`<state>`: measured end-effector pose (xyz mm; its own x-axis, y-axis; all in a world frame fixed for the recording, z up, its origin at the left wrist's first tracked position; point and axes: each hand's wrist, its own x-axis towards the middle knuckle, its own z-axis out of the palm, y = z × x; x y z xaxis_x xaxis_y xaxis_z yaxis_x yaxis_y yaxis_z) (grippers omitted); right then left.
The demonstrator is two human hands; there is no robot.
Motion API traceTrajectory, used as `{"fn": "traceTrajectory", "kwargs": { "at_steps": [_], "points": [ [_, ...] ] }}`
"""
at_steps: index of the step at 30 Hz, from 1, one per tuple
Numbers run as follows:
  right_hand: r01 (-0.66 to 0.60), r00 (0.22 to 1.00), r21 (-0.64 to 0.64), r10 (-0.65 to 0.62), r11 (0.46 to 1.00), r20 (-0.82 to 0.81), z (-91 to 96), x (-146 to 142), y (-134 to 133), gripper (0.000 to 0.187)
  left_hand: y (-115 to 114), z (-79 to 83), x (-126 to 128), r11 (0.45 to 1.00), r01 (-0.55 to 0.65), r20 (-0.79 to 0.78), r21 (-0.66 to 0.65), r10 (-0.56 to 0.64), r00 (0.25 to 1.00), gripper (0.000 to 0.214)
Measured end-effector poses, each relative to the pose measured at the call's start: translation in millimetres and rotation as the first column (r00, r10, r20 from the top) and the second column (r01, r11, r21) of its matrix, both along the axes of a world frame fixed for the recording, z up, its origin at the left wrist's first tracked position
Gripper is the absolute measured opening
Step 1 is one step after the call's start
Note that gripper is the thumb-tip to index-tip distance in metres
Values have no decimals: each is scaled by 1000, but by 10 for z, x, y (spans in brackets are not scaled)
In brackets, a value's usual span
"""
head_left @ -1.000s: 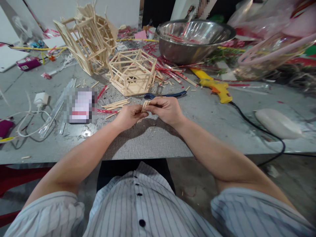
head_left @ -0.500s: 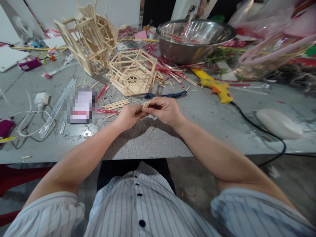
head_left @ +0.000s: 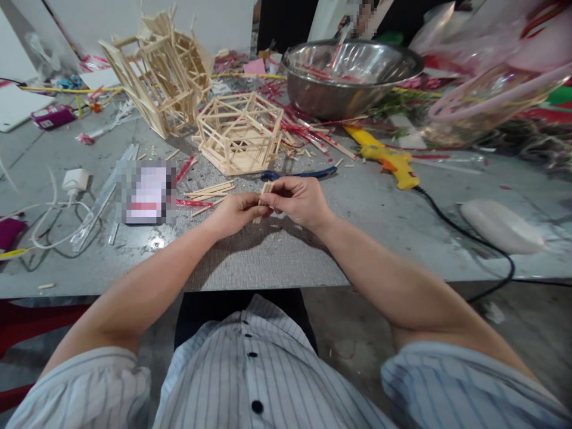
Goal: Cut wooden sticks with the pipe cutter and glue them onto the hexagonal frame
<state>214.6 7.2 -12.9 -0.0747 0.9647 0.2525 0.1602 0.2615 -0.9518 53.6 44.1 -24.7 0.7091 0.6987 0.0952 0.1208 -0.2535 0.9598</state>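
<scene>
Both my hands meet over the grey table point(head_left: 277, 250), pinching a small bundle of thin wooden sticks point(head_left: 267, 189) between them. My left hand point(head_left: 235, 211) grips the bundle's lower end with closed fingers. My right hand point(head_left: 299, 199) holds its upper part, fingers curled round it. The sticks stand nearly upright, tilted slightly right. Just beyond my hands lie more loose wooden sticks point(head_left: 210, 190) and a hexagonal stick frame point(head_left: 239, 134). A taller stick structure point(head_left: 156, 71) stands behind it at the left.
Blue-handled scissors point(head_left: 299, 174) lie just past my right hand. A yellow glue gun point(head_left: 386, 158) with a black cord point(head_left: 469, 229) sits to the right, a steel bowl point(head_left: 353, 74) behind it. A white charger and cable point(head_left: 67, 196) lie at the left, a white oval object point(head_left: 503, 226) at the right.
My hands stay in place, working the stick bundle between the fingers; the bundle's top has shifted slightly. The view has tipped a little.
</scene>
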Motion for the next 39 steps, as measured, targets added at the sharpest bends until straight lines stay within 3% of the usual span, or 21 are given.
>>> {"fn": "traceTrajectory", "kwargs": {
  "at_steps": [5, 11, 15, 18, 20, 22, 26, 29, 33, 39],
  "points": [
    [1, 995, -52, -7, 999, -103, -9, 19, 44, 35, -47, 41, 30, 981, -55, 33, -185, 62, 998, 14],
    [-6, 993, -79, -4, 997, -120, -38, 1, 41, 36, -76, 97, 25, 987, -94, -39, -127, 90, 995, 14],
    [17, 1000, -24, -17, 1000, -3, -64, 18, 68, 38, -58, 129, 10, 990, -118, -81, -74, 112, 990, 16],
    [120, 967, 76, -134, 990, 219, -42, 121, 106, 40, -28, 170, -24, 983, -179, -83, -31, 176, 981, 17],
    [218, 853, 152, -264, 964, 449, -5, 247, 121, 41, 4, 189, -60, 966, -257, -49, -25, 256, 966, 15],
    [273, 674, 174, -317, 946, 667, 29, 394, 123, 43, 44, 189, -99, 941, -335, 2, -49, 335, 942, 13],
    [238, 401, 97, -189, 966, 896, 55, 609, 107, 49, 117, 148, -146, 916, -393, 75, -84, 399, 914, 13],
    [206, 305, -19, -46, 978, 951, 76, 632, 97, 46, 134, 127, -146, 918, -389, 84, -78, 395, 915, 13],
    [230, 337, -110, 27, 967, 941, 113, 597, 97, 33, 121, 126, -137, 925, -372, 81, -81, 378, 922, 11],
    [225, 440, 32, -130, 974, 889, 137, 652, 89, 25, 128, 106, -154, 948, -314, 96, -43, 317, 944, 16]
  ]
}}
